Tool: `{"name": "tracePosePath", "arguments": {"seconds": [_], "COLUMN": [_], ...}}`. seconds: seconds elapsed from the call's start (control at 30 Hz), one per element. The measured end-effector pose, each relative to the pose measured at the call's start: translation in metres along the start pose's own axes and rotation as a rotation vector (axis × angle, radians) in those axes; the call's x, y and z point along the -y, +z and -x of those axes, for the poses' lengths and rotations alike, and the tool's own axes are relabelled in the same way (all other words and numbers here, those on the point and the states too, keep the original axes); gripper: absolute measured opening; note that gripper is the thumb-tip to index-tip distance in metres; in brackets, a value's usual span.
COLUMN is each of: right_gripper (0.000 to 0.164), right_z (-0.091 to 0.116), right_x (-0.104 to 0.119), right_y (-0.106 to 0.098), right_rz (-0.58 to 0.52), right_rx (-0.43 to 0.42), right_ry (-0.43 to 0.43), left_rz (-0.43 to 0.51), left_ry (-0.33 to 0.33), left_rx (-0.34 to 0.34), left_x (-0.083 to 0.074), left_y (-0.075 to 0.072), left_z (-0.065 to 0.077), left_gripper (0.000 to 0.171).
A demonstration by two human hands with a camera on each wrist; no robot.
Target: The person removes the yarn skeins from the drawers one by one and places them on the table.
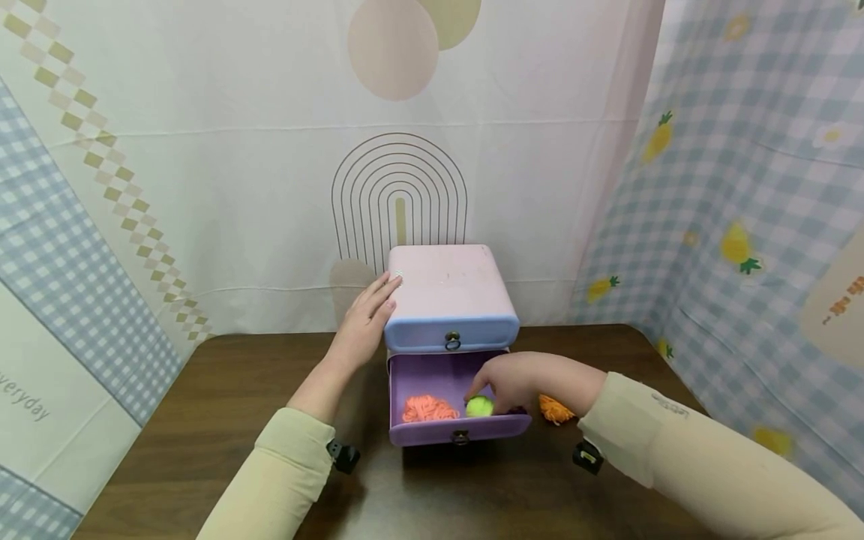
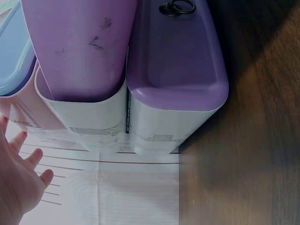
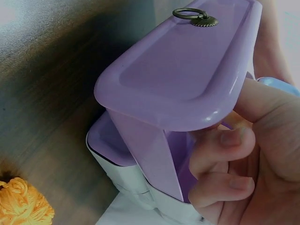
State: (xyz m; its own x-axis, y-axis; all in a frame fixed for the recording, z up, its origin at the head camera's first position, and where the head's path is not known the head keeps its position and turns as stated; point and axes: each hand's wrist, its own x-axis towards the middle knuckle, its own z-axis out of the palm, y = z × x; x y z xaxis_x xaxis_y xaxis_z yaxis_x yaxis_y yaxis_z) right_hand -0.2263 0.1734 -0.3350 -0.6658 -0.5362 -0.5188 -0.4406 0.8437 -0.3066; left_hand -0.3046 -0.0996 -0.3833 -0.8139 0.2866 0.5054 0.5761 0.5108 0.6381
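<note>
A small chest of drawers with a pink top [image 1: 445,281] stands on the table. Its purple middle drawer [image 1: 461,430] is pulled out, while the blue drawer [image 1: 415,334] above is closed. Inside the purple drawer lie a coral yarn bundle [image 1: 428,409] and a lime-green yarn ball [image 1: 479,406]. My right hand [image 1: 516,379] reaches in over the drawer's right side and pinches the green ball between thumb and fingers; the right wrist view hides the ball. My left hand [image 1: 364,322] rests, fingers extended, against the chest's upper left edge.
An orange yarn bundle [image 1: 556,409] lies on the brown table [image 1: 270,420], right of the chest. Beneath the pulled-out drawer is a closed purple drawer [image 2: 180,56]. A patterned cloth [image 1: 270,187] hangs close behind the chest, and checked cloth [image 1: 729,172] rises at the right.
</note>
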Motion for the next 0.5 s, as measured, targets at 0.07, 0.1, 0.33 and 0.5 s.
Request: {"name": "tracePosePath", "arguments": {"seconds": [0.07,0.1,0.33,0.5], "right_gripper": [0.05,0.05,0.046,0.042], "right_z": [-0.001,-0.0018,-0.0059,-0.0049], "right_x": [-0.0002,-0.0008,-0.005,-0.0071], "right_y": [-0.0001,0.0001,0.0009,-0.0003], "right_rz": [-0.018,-0.02,0.023,0.046], "right_rx": [0.017,0.02,-0.001,-0.036], "right_ry": [0.022,0.027,-0.028,-0.053], "left_rz": [0.002,0.004,0.009,0.007], "left_ry": [0.002,0.002,0.002,-0.006], "left_rx": [-0.002,-0.002,-0.001,0.0], "left_x": [-0.0001,-0.0001,-0.0008,-0.001], "left_y": [0.0,0.0,0.0,0.0002], "left_z": [0.0002,0.0003,0.0007,0.0005], "left_gripper": [0.046,0.046,0.046,0.045]}}
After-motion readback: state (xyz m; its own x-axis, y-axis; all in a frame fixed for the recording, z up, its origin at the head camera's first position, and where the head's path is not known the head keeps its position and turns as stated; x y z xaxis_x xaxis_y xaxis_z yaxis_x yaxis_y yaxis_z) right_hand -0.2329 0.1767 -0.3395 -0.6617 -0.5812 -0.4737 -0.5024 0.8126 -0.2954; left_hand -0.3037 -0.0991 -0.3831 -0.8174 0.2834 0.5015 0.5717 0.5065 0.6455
